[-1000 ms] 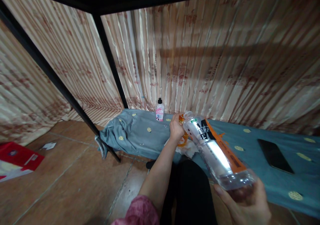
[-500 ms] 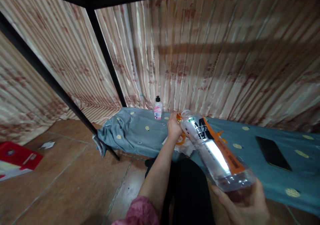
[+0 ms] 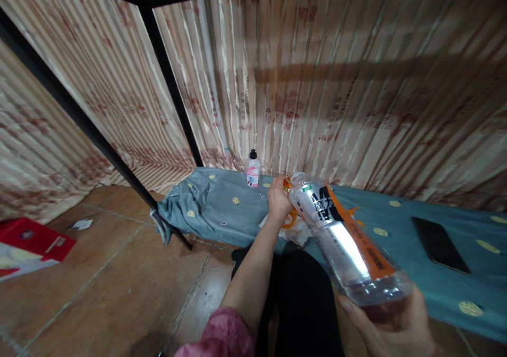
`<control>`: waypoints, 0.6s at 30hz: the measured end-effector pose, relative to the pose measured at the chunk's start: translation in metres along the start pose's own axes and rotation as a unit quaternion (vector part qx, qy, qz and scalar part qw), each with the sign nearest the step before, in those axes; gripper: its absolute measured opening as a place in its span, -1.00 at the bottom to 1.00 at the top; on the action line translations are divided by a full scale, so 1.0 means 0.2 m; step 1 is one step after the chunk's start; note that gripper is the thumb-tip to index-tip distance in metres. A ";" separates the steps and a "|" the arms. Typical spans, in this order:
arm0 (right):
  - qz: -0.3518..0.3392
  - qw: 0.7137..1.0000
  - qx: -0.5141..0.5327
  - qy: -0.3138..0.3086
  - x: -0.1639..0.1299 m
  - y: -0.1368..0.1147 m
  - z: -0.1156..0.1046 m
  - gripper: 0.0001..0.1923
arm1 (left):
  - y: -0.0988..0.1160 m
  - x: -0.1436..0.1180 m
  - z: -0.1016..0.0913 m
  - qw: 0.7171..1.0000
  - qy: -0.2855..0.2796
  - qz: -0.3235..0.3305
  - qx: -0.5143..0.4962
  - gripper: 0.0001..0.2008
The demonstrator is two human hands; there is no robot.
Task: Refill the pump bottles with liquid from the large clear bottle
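Note:
A large clear plastic bottle (image 3: 336, 241) with an orange, black and silver label lies tilted in front of me, its neck up and away. My right hand (image 3: 392, 320) is closed around its base. At the neck, my left hand (image 3: 279, 198) is closed with its fingers bent around a small, shiny orange thing (image 3: 288, 183). It could be a cap, but most of it is hidden by the fingers. Just beyond this hand a small clear bottle (image 3: 253, 172) with a pink label and black top stands upright. Beneath the left wrist is a crumpled white and orange wrapper (image 3: 295, 233).
The bed's grey-green sheet (image 3: 214, 204) carries a black phone (image 3: 439, 243) on the right. A dark metal post (image 3: 170, 82) rises at the bed's corner, with striped curtains (image 3: 277, 82) behind. A red box (image 3: 34, 246) rests on the tiled floor at left.
The view has shifted slightly, so most things appear a little farther right. Both hands keep their hold, and the large bottle stays at nearly the same tilt.

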State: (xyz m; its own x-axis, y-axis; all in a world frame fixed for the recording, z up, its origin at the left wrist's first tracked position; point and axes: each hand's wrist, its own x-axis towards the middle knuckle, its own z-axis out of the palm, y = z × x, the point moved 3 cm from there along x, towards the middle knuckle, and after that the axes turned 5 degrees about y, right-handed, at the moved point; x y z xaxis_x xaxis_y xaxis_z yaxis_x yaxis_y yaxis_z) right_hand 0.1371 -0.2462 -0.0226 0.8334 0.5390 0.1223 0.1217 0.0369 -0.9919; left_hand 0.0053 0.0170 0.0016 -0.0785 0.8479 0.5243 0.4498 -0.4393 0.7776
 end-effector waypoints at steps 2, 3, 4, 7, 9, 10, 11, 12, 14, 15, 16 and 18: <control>-0.012 1.000 0.000 0.009 0.00 0.00 0.00 0.08 | 0.00 0.00 0.00 1.000 0.002 0.000 0.001 -0.74; -0.019 1.000 0.004 0.010 0.00 0.01 0.01 0.07 | 0.00 0.00 0.01 1.000 0.003 -0.001 0.001 -0.74; -0.027 1.000 0.007 0.008 0.01 0.01 0.01 0.06 | 0.00 0.00 0.01 1.000 0.002 -0.002 0.001 -0.74; -0.037 0.999 0.018 0.001 0.01 0.01 0.00 0.05 | -0.01 0.00 0.01 1.000 0.000 -0.003 0.002 -0.74; -0.034 0.999 0.016 0.001 0.01 0.02 0.00 0.05 | -0.01 0.00 0.01 1.000 0.001 0.000 0.000 -0.74; -0.034 0.999 0.015 0.001 0.01 0.02 0.00 0.06 | -0.01 0.00 0.01 1.000 0.001 0.002 -0.001 -0.73; -0.032 0.999 0.014 0.002 0.01 0.02 0.00 0.06 | -0.01 0.00 0.02 1.000 0.001 0.004 -0.003 -0.73; -0.032 0.999 0.015 0.002 0.01 0.02 0.00 0.07 | -0.02 0.00 0.02 1.000 0.002 0.005 -0.005 -0.73; -0.029 0.999 0.024 0.004 0.00 0.01 0.01 0.06 | -0.02 0.00 0.02 1.000 0.002 0.008 -0.010 -0.71; -0.030 0.999 0.030 0.003 0.00 0.01 0.02 0.05 | -0.02 0.00 0.02 1.000 0.003 0.010 -0.012 -0.71; -0.036 0.999 0.036 0.003 -0.01 0.00 0.03 0.04 | -0.02 0.00 0.02 1.000 0.003 0.012 -0.013 -0.71; -0.059 0.997 0.043 0.003 -0.02 -0.03 0.04 0.02 | -0.02 0.00 0.02 1.000 0.001 0.015 -0.014 -0.71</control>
State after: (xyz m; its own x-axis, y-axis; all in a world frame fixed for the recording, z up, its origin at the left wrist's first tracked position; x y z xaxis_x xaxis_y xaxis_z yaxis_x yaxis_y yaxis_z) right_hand 0.1295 -0.2423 -0.0183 0.8191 0.5217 0.2387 0.1727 0.1725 -0.9697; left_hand 0.0063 0.0198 -0.0026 -0.0675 0.8339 0.5478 0.4265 -0.4723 0.7714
